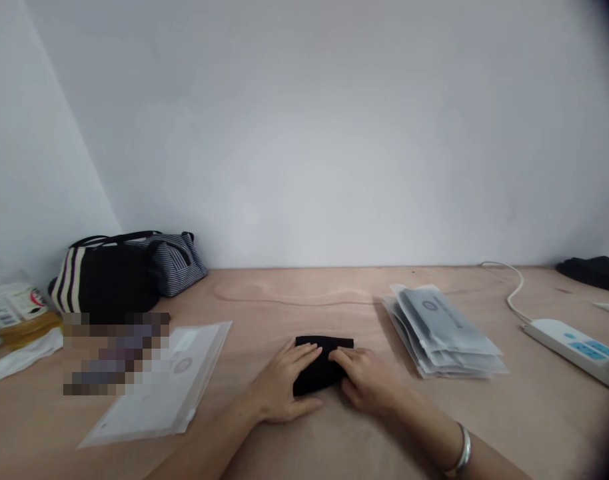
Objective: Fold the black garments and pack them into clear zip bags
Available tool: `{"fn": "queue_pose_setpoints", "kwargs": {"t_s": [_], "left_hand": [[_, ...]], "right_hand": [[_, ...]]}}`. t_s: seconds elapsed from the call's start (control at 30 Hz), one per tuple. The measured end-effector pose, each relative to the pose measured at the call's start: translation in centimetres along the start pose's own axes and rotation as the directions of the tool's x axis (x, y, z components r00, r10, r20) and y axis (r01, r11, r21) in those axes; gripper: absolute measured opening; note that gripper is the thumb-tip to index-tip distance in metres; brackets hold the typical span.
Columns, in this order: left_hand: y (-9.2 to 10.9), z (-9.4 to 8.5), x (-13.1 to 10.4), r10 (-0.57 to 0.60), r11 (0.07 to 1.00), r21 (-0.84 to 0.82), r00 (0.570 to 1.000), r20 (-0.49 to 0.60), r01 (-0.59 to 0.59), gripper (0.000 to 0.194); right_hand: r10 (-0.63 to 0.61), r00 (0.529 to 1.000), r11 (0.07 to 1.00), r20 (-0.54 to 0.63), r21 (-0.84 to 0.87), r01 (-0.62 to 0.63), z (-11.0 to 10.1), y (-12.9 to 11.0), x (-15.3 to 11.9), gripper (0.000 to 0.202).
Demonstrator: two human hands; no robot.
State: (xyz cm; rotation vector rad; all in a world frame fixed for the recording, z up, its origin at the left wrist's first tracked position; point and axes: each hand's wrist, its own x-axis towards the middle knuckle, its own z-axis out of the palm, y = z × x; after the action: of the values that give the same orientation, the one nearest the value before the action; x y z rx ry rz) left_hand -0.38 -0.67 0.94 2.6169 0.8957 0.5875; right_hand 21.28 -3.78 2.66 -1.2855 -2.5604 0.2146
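A folded black cloth [315,373] lies on the wooden table in front of me; what kind of garment or fabric piece it is cannot be told. My left hand [284,383] rests on its left side, with the fingers stretched over the top and the thumb apart on the table. At the cloth's right end, my right hand [367,380] has its fingers bent and closed on the fabric, partly hiding that edge. A metal bangle [464,450] is on the right wrist.
Right of the hands is a stack of frosted zip bags [447,327] with dark contents. Another zip bag [159,387] lies flat at left, beside a pixelated patch. Behind stand a black bag [114,280] and a striped bag [177,263]. A power strip [574,343] sits far right.
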Motion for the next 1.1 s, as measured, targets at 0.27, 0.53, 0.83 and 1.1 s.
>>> {"fn": "queue_pose_setpoints", "kwargs": {"t_s": [0.27, 0.53, 0.83, 1.1], "left_hand": [[-0.1, 0.4, 1.1, -0.351, 0.862, -0.471, 0.892, -0.285, 0.189, 0.038], [-1.2, 0.8, 0.6, -0.142, 0.99, -0.027, 0.937, -0.32, 0.141, 0.034], [-1.7, 1.7, 0.2, -0.11, 0.955, 0.262, 0.988, -0.108, 0.136, 0.041], [-3.6, -6.4, -1.9, -0.678, 0.536, 0.386, 0.655, -0.334, 0.751, 0.033]], "right_hand": [[0.355, 0.889, 0.852, -0.29, 0.491, -0.18, 0.1, 2.0, 1.1, 0.022], [0.008, 0.945, 0.997, -0.327, 0.071, 0.016, 0.1, 1.2, 0.5, 0.037], [-0.044, 0.995, 0.999, 0.085, -0.027, 0.047, 0.7, 0.3, 0.1, 0.048], [0.293, 0.946, 0.923, -0.135, -0.218, -0.317, -1.1, 0.5, -0.8, 0.061]]}}
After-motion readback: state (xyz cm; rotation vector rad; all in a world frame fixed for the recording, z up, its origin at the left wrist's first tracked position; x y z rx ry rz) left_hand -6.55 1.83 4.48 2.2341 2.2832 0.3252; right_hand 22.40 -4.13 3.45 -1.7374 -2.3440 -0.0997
